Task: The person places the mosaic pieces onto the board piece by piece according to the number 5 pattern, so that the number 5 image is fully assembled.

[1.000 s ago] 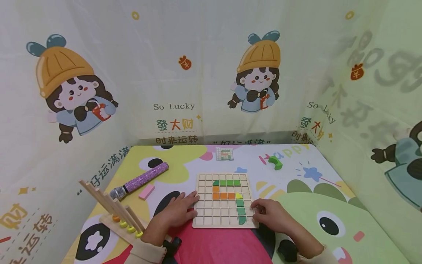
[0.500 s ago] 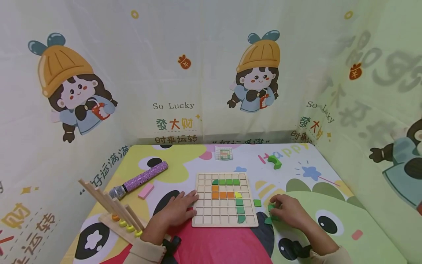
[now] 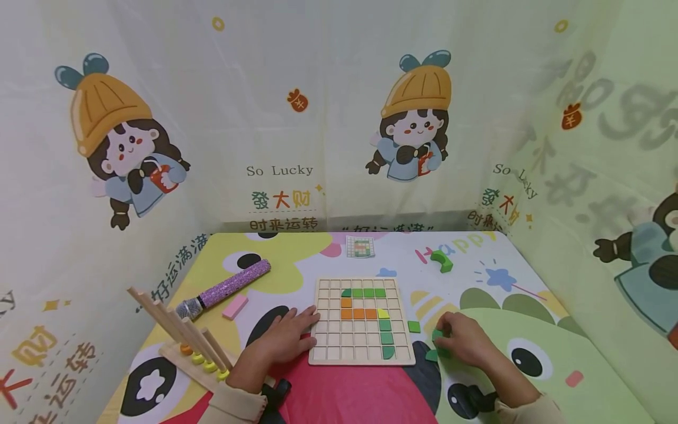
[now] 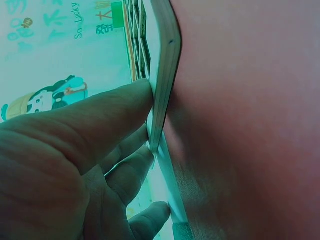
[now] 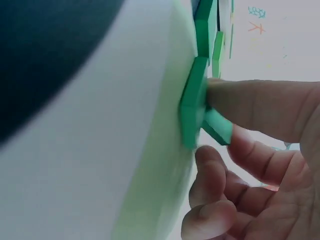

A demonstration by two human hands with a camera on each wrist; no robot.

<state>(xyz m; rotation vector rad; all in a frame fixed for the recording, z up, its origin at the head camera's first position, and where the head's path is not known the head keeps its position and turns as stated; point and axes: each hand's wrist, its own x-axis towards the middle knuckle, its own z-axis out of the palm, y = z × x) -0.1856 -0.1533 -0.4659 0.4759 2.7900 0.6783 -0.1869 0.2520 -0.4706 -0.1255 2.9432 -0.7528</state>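
A wooden grid board (image 3: 353, 353) lies in front of me, with green, orange and yellow tiles set in some of its squares. My left hand (image 3: 286, 335) rests at the board's left edge, fingers extended; in the left wrist view, the thumb (image 4: 120, 100) touches the board's side. To the right of the board, my right hand (image 3: 463, 338) is over loose green pieces. Its thumb and index finger pinch a green tile (image 5: 218, 127) in the right wrist view, close against another green piece (image 5: 191, 107). A green square tile (image 3: 414, 327) lies between board and hand.
Left of the board are a pink block (image 3: 235, 307), a purple glitter microphone (image 3: 233, 287) and a wooden peg stand (image 3: 172, 359) with upright rods. At the back lie a small grid picture card (image 3: 360, 247) and a green curved block (image 3: 442, 261).
My right hand has moved from the board's right edge to the green pieces farther right, uncovering the green square tile. The left hand and the board have stayed put.
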